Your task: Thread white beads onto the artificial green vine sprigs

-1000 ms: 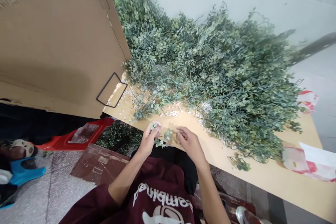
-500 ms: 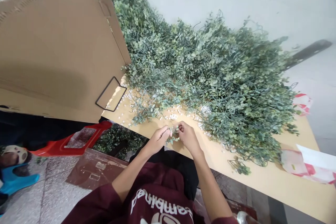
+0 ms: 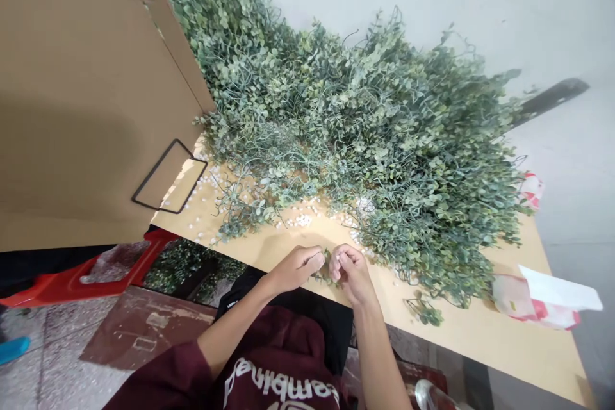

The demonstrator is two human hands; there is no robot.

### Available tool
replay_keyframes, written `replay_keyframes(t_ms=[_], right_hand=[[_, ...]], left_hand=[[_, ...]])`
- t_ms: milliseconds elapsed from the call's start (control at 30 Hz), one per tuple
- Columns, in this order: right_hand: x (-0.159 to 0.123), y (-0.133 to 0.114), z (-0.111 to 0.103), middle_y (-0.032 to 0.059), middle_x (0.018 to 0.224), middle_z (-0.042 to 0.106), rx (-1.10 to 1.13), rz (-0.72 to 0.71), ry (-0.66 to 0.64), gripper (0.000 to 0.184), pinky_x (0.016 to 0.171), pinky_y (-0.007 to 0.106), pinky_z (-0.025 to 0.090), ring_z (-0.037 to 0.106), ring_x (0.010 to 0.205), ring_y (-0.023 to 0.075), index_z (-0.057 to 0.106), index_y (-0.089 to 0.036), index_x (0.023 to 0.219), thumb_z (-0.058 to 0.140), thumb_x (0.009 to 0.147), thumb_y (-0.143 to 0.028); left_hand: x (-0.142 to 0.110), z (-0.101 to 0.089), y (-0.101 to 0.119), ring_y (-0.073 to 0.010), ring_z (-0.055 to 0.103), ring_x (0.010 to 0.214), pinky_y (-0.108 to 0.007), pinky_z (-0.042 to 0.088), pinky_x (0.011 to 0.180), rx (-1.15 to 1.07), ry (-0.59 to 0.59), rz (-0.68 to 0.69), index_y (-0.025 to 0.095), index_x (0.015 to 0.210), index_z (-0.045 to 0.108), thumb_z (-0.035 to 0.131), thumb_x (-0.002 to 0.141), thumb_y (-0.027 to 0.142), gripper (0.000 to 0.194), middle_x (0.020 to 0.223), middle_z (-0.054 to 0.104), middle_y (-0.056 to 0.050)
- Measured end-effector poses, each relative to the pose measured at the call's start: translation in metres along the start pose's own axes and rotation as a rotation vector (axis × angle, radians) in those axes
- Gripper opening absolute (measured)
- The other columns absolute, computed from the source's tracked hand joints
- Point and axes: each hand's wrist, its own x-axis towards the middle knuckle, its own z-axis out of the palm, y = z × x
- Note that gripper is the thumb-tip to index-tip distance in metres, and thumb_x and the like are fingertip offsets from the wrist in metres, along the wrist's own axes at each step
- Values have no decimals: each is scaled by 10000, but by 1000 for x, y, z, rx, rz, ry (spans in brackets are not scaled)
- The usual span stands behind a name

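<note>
Over the table's near edge, my left hand (image 3: 298, 267) is closed on a small artificial leafy sprig (image 3: 327, 272), partly hidden by the fingers. Just to its right is my right hand (image 3: 352, 272), fingers curled and thumb pressed in; whatever it pinches is too small to make out. Beyond both hands, small white pieces (image 3: 302, 220) lie scattered on the wooden tabletop (image 3: 273, 240). A large heap of green artificial foliage (image 3: 384, 122) covers the table behind them. One loose sprig (image 3: 425, 311) rests to the right of my right hand.
A tall cardboard box (image 3: 91, 90) stands at the left, with a black wire frame (image 3: 170, 176) by its lower corner. Red-and-white plastic wrapping (image 3: 516, 298) lies on the right. A red stool (image 3: 129, 266) and more foliage (image 3: 192, 269) are below the table.
My hands have turned and their fingers have curled in more, hiding more of the sprig. The view has shifted, so the box and foliage appear further left.
</note>
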Motion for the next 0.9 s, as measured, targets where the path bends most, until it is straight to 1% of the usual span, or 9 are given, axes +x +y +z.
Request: replay_keyframes(t_ms=[67,133,233,400,600,900], right_hand=[[0,0,2,-46,530,524,19,43,-8,250,399,187,377,435,391,66,616,-169,727,757,784,-368],[1,-1,3,-55,515,505,33,94,-11,254,396,181,374,422,384,62,621,-168,735,767,772,-372],[2,-2,5,-60,503,485,46,138,-3,275,394,175,367,408,385,58,614,-167,721,780,754,-383],[5,0,4,-66,488,465,87,179,25,298,371,160,319,363,365,46,596,-166,693,777,750,-396],[6,1,1,-68,482,450,93,226,34,334,365,151,270,347,365,43,595,-164,691,805,702,-422],[6,5,-3,-67,489,445,25,237,57,344,375,167,282,347,375,55,588,-174,696,794,703,-449]], left_hand=[[2,2,-2,-102,514,580,-205,395,572,-64,-42,14,137,697,513,379,979,488,470,642,557,-9],[3,3,-3,-135,608,678,-220,456,653,-120,-88,17,116,776,593,371,986,483,477,724,634,-52],[4,5,-5,-171,663,781,-247,492,738,-152,-118,12,103,851,637,355,993,479,491,808,682,-91],[5,4,-7,-154,640,741,-230,472,705,-57,-110,-1,108,846,619,326,1000,474,494,827,691,-84],[7,3,-6,-134,599,695,-211,435,664,12,-107,-15,119,819,609,330,997,463,478,818,688,-59],[7,3,-10,-132,580,675,-214,432,659,60,-106,-8,123,833,610,317,995,480,490,799,672,-54]])
